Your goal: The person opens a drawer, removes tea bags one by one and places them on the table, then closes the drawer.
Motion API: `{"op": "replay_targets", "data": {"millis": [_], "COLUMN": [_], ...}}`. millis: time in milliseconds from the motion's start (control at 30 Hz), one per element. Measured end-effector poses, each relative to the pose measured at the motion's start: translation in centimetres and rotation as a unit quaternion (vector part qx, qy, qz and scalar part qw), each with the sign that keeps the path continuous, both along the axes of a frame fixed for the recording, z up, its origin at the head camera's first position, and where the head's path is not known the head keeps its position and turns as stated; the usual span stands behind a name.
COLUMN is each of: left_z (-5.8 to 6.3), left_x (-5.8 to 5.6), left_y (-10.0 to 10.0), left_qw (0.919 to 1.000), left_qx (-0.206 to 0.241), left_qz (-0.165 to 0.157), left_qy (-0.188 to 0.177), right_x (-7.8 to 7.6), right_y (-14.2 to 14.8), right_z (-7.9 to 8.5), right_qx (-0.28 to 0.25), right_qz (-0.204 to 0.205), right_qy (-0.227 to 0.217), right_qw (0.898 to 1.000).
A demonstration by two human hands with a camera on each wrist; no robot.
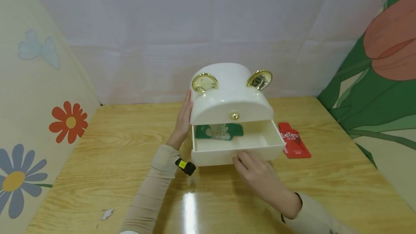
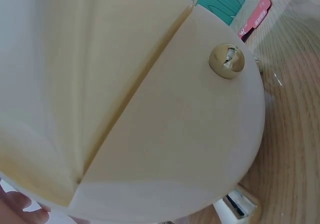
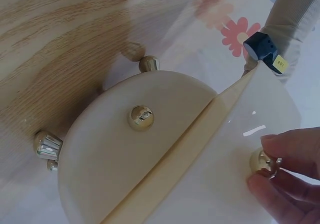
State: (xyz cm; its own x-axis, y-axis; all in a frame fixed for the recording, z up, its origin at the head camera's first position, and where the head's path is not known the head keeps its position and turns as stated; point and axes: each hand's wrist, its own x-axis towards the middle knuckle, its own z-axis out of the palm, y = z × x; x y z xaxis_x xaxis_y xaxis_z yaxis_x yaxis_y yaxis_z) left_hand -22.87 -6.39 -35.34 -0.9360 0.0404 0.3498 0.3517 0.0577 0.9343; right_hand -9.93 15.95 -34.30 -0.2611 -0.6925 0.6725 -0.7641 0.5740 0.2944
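A glossy white rounded storage box [image 1: 232, 93] with gold ears stands on the table. Its middle drawer [image 1: 208, 157] is pulled out, and a green packet [image 1: 219, 131] lies inside toward the left back. Thumb and fingers of my right hand [image 1: 260, 176] pinch the small gold knob [image 3: 260, 160] on that drawer's front. Against the box's left side rests my left hand [image 1: 183, 122], fingers extended along it; only some fingertips [image 2: 35, 215] show in the left wrist view. Below the pulled drawer, the half-round lower drawer [image 3: 112, 149] is closed, with its own gold knob [image 3: 141, 118].
A red packet [image 1: 294, 142] lies on the wooden table [image 1: 130, 136] just right of the box. Behind the box hangs a pale cloth [image 1: 146, 39]. Painted walls with flowers border the table on both sides. Gold feet [image 3: 47, 145] hold up the box.
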Motion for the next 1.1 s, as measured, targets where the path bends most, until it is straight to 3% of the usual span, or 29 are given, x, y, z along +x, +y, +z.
{"op": "replay_targets", "data": {"millis": [333, 633, 900, 1100], "left_z": [0.4, 2.8, 0.5, 0.2], "left_x": [0.2, 2.2, 0.3, 0.0], "left_y": [-0.4, -0.4, -0.6, -1.2], "left_qw": [0.9994, 0.9978, 0.9982, 0.9959], "left_qx": [-0.008, -0.040, -0.033, -0.080], "left_qz": [-0.031, -0.048, -0.049, -0.040], "left_qy": [-0.016, -0.020, -0.012, -0.011], "right_x": [0.4, 0.7, 1.2, 1.2], "right_y": [0.3, 0.5, 0.8, 0.9], "right_z": [0.1, -0.1, -0.1, -0.1], "right_qx": [-0.001, -0.013, -0.015, -0.014], "right_qz": [-0.004, 0.011, 0.004, 0.003], "right_qy": [-0.008, -0.005, -0.030, -0.039], "right_qw": [1.000, 1.000, 0.999, 0.999]}}
